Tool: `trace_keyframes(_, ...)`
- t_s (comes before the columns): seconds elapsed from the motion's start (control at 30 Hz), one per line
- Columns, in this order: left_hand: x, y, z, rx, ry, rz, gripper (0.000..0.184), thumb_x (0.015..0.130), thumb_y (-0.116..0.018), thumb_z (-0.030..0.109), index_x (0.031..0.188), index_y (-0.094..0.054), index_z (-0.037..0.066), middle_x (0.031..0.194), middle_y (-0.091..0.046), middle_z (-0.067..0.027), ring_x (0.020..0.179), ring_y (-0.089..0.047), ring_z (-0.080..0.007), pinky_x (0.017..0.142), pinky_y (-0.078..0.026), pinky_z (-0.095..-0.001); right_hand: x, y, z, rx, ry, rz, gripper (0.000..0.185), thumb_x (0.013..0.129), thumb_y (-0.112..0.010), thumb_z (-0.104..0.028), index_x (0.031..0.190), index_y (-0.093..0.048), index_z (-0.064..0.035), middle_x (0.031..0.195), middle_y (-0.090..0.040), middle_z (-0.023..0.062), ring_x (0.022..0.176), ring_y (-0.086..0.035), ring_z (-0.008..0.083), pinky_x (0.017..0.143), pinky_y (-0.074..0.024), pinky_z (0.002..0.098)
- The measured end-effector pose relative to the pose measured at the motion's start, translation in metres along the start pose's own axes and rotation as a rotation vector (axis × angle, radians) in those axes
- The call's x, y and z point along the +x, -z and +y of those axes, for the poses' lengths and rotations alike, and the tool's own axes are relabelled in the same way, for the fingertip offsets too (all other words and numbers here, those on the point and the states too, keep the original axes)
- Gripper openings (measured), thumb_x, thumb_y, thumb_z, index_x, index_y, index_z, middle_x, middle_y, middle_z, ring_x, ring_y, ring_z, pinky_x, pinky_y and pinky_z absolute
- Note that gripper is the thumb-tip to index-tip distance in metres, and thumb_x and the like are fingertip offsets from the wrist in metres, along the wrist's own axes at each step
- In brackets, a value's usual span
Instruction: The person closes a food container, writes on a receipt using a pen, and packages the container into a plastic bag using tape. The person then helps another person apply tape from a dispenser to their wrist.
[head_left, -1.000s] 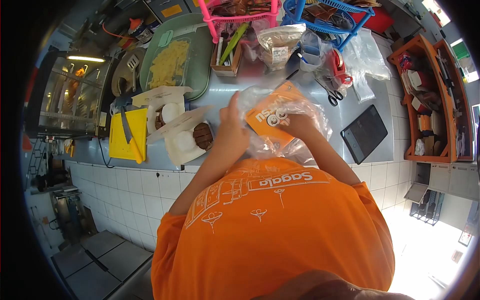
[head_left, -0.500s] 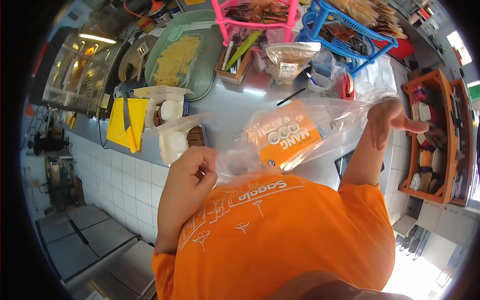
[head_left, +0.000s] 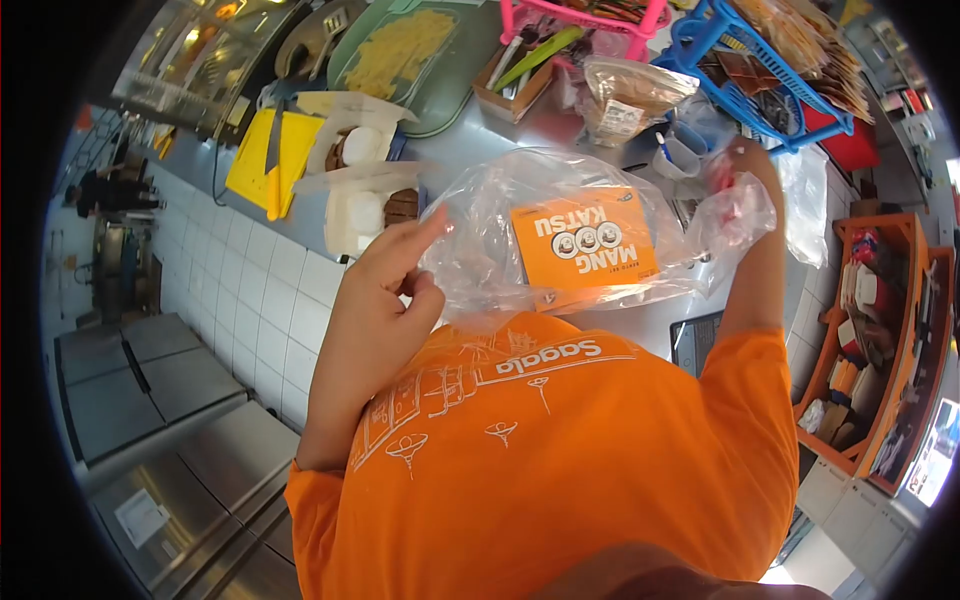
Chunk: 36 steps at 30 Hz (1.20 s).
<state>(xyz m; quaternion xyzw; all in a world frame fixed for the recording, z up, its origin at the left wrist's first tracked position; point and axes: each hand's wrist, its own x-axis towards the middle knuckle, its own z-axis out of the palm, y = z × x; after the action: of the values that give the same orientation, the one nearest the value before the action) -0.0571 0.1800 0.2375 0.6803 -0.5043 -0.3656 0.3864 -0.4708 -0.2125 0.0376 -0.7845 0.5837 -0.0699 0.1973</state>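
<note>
Plastic of a see-through bag (head_left: 480,222) already surrounds the orange MANG KATSU box (head_left: 590,272) on the metal counter (head_left: 485,142), so that step looks done. The bag bunches at its right end; whether it is fastened cannot be told. By its left edge, the left hand (head_left: 385,300) curls, index finger extended, its grip unclear. The right hand (head_left: 752,158), partly hidden beyond the bunching, cannot be read. Two open food cartons (head_left: 341,212) stand outside the bag.

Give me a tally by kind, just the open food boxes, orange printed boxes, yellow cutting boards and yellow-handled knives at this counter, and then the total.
Open food boxes: 2
Orange printed box: 1
Yellow cutting board: 1
Yellow-handled knife: 1
Total: 5
</note>
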Motion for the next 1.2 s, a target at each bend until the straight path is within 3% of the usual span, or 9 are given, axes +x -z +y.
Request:
trace_keyframes(0.07, -0.001, -0.001, 0.006, 0.001, 0.0, -0.014, 0.057, 0.077, -0.049, -0.008, 0.133, -0.049, 0.004, 0.12, -0.055, -0.0085, 0.072, -0.047, -0.0067, 0.067, -0.043, -0.0183, -0.059, 0.077, -0.066, 0.484, -0.082, 0.184, 0.023, 0.082, -0.058, -0.02, 0.099, -0.061, -0.0046, 0.086, -0.065, 0.0076, 0.073, -0.064, 0.0184, 0.058, -0.0509, 0.0349)
trace_keyframes(0.17, 0.003, -0.009, 0.003, -0.164, -0.019, -0.016, 0.065, 0.076, -0.048, -0.01, 0.139, -0.042, 0.005, 0.127, -0.049, -0.0064, 0.075, -0.045, -0.0045, 0.066, -0.042, -0.0169, -0.153, 0.142, -0.149, 0.813, 0.632, 0.744, 0.042, 0.093, -0.039, -0.025, 0.11, -0.059, 0.0077, 0.106, -0.062, 0.0178, 0.102, -0.059, 0.0285, 0.087, -0.0486, 0.038)
trace_keyframes(0.27, 0.006, -0.017, 0.009, -0.274, -0.068, -0.031, 0.071, 0.076, -0.047, -0.011, 0.144, -0.035, 0.007, 0.133, -0.046, -0.0061, 0.074, -0.043, -0.0036, 0.065, -0.042, -0.0173, -0.198, 0.083, -0.227, 1.168, 0.936, 0.427, 0.04, 0.088, -0.05, -0.028, 0.106, -0.062, 0.0049, 0.101, -0.063, 0.0164, 0.091, -0.06, 0.0301, 0.079, -0.0492, 0.0387)
trace_keyframes(0.37, 0.003, -0.018, 0.014, -0.345, -0.094, -0.093, 0.075, 0.076, -0.046, -0.011, 0.146, -0.029, 0.009, 0.138, -0.044, -0.0066, 0.071, -0.043, -0.0028, 0.066, -0.042, -0.0175, -0.158, -0.015, -0.274, 0.453, 0.915, -0.35, 0.034, 0.078, -0.066, -0.013, 0.11, -0.062, -0.0041, 0.087, -0.065, 0.0139, 0.08, -0.063, 0.0196, 0.07, -0.0498, 0.0337)
trace_keyframes(0.6, 0.005, -0.009, 0.012, -0.332, -0.214, -0.15, 0.068, 0.077, -0.043, -0.009, 0.143, -0.032, 0.005, 0.14, -0.044, -0.0122, 0.06, -0.043, -0.0015, 0.067, -0.05, -0.0209, -0.109, -0.099, -0.179, -0.516, 0.402, -0.752, 0.05, 0.078, -0.064, -0.026, 0.121, -0.055, -0.0007, 0.098, -0.065, 0.0171, 0.079, -0.066, 0.0238, 0.072, -0.0516, 0.0356)
trace_keyframes(0.73, 0.044, -0.02, -0.074, -0.182, -0.162, 0.018, 0.047, 0.081, -0.046, -0.003, 0.128, -0.046, 0.002, 0.123, -0.055, -0.0134, 0.061, -0.048, -0.0053, 0.06, -0.049, -0.0233, -0.138, -0.066, -0.141, -0.51, 0.23, -0.71, 0.061, 0.079, -0.063, -0.034, 0.127, -0.052, 0.0012, 0.104, -0.065, 0.0189, 0.078, -0.067, 0.0262, 0.074, -0.0527, 0.0367)
trace_keyframes(0.8, 0.054, -0.038, -0.132, -0.088, 0.244, 0.019, 0.032, 0.083, -0.054, 0.012, 0.113, -0.056, 0.0, 0.098, -0.064, -0.0133, 0.06, -0.056, -0.0114, 0.057, -0.05, -0.0256, -0.167, -0.019, -0.171, -0.35, 0.078, -0.615, 0.065, 0.078, -0.063, -0.036, 0.13, -0.05, 0.0004, 0.102, -0.066, 0.0188, 0.075, -0.068, 0.0263, 0.072, -0.0527, 0.0365)
trace_keyframes(0.87, 0.064, -0.066, -0.205, 0.18, 0.61, -0.486, 0.035, 0.08, -0.062, 0.03, 0.097, -0.064, 0.0, 0.076, -0.066, -0.0112, 0.058, -0.061, -0.018, 0.054, -0.051, -0.0272, -0.197, 0.034, -0.219, -0.206, -0.133, -0.548, 0.065, 0.078, -0.065, -0.037, 0.131, -0.049, -0.0025, 0.093, -0.068, 0.0171, 0.07, -0.068, 0.0248, 0.069, -0.0522, 0.0358)
trace_keyframes(1.2, 0.026, -0.133, -0.212, 0.607, 0.292, -0.505, 0.053, 0.071, -0.072, 0.048, 0.075, -0.067, -0.004, 0.075, -0.067, -0.0186, 0.074, -0.066, -0.0339, 0.065, -0.05, -0.0426, -0.278, 0.039, -0.255, 0.152, -0.139, -0.407, 0.038, 0.084, -0.064, -0.025, 0.115, -0.063, -0.0038, 0.076, -0.067, 0.0153, 0.067, -0.066, 0.0231, 0.066, -0.0489, 0.0315)
